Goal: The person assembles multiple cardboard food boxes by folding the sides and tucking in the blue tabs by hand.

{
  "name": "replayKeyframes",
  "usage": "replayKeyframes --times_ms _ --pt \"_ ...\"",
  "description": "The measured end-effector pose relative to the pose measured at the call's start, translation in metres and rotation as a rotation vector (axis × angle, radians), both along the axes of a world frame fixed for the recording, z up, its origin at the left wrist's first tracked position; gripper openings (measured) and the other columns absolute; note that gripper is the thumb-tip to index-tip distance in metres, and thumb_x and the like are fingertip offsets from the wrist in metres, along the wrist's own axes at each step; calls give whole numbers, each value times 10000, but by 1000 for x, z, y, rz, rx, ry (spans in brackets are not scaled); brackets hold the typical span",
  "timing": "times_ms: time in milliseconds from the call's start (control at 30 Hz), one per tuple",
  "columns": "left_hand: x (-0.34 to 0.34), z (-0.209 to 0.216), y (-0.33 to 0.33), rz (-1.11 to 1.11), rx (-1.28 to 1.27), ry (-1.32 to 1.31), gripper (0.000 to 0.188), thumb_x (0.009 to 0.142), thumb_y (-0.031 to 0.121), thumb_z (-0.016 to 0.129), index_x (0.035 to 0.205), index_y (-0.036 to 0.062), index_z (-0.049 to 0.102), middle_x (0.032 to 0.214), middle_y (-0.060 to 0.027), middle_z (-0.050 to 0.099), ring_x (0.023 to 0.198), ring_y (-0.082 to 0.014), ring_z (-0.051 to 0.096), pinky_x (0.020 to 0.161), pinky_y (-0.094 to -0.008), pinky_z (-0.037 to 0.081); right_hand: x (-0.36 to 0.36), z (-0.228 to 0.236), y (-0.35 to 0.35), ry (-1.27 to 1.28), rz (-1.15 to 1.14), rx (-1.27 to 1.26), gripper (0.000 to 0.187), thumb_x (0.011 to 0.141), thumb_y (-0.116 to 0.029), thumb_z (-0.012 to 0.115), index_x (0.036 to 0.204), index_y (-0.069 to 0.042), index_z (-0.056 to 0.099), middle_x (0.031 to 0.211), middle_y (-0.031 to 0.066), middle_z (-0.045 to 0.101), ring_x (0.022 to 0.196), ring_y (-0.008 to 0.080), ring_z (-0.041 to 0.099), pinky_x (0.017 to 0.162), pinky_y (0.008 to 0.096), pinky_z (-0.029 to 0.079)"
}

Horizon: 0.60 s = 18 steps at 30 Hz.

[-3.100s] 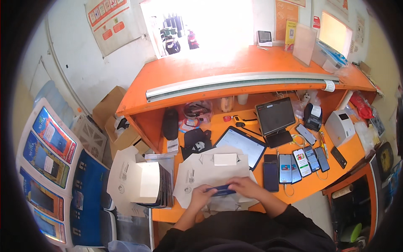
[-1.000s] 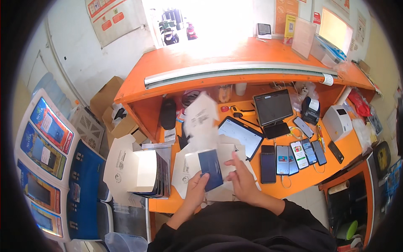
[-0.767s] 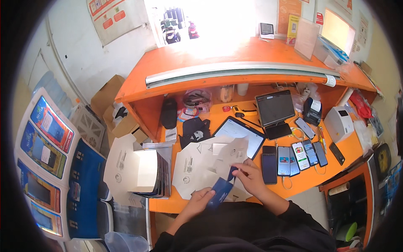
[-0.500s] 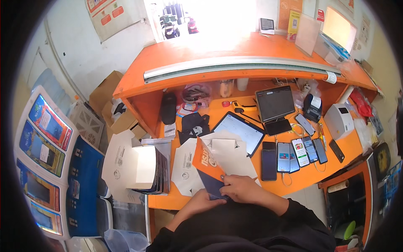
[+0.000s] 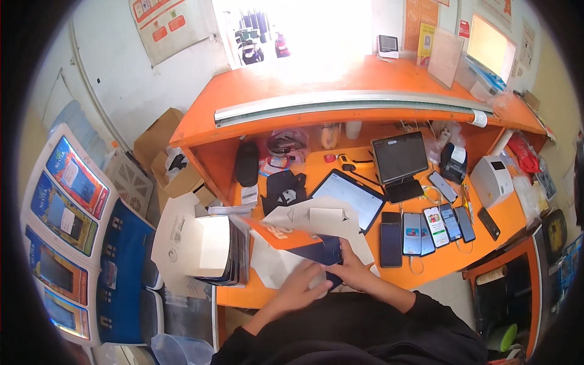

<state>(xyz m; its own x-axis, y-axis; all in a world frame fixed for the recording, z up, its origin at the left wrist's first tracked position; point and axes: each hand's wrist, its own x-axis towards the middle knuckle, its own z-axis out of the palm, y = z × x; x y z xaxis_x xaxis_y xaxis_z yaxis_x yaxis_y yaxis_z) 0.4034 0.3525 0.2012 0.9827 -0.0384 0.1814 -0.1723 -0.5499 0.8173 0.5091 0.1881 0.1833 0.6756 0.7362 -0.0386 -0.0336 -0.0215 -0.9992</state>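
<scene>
An orange and navy cardboard carton, partly folded with its white inner side showing, tilts in front of me over the desk. My right hand grips its navy end, thumb on top and fingers curled beneath. Beside it, my left hand has its fingers stretched out and apart near the carton's lower navy edge; whether they touch it is hard to tell. Pale flat cardboard lies under the carton. To the left stands a stack of nested cartons, white inside and dark at the edges.
A tablet lies behind the carton, near a black pouch. Several phones with cables are to the right, below a dark monitor and a label printer. The orange counter shelf rises behind.
The carton has swung from steeply upright to lying lower and more level, extending left. My right hand moved to its navy end; my left hand loosened from its edge and spread its fingers.
</scene>
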Motion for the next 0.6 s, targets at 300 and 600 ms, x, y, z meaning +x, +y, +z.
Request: replayKeyframes --times_ms 300,600 --pt "-6 31 68 733 549 -320 269 833 125 657 1079 24 616 1136 -139 593 1077 -329 532 932 -451 384 33 17 -40 104 166 132 729 846 -52 668 1420 -88 220 1290 143 486 1210 218 491 1014 331 391" --pt "-14 -22 50 763 -536 -53 169 864 148 687 836 1 608 627 -83 590 546 -162 551 557 -285 454 13 18 -33 244 -15 6 796 833 -181 705 1417 -13 191 1251 147 444 1163 221 460 987 320 386"
